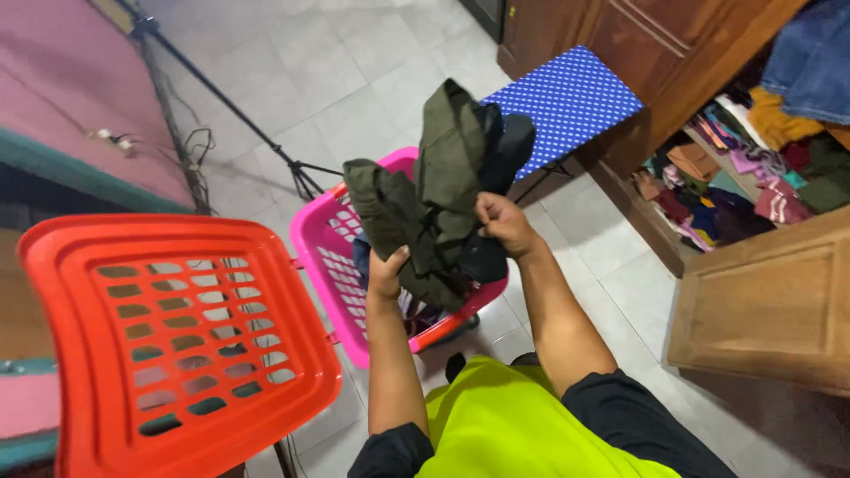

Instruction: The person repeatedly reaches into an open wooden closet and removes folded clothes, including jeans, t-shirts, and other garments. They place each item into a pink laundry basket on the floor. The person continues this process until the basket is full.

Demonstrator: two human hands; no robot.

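Note:
I hold a crumpled dark olive-green garment (425, 190) up over a pink laundry basket (316, 239). My left hand (387, 273) grips its lower edge from below. My right hand (502, 221) pinches the cloth higher up on the right side. A dark navy piece (506, 146) hangs bunched behind the green cloth. More dark clothes lie inside the basket, mostly hidden by the garment.
An orange plastic stool seat (168, 345) stands at the left. A blue polka-dot ironing board (571, 97) stands beyond the basket. At the right is an open wooden wardrobe (761, 292) with folded clothes (735, 190) on its shelves. A tripod leg (239, 115) crosses the tiled floor.

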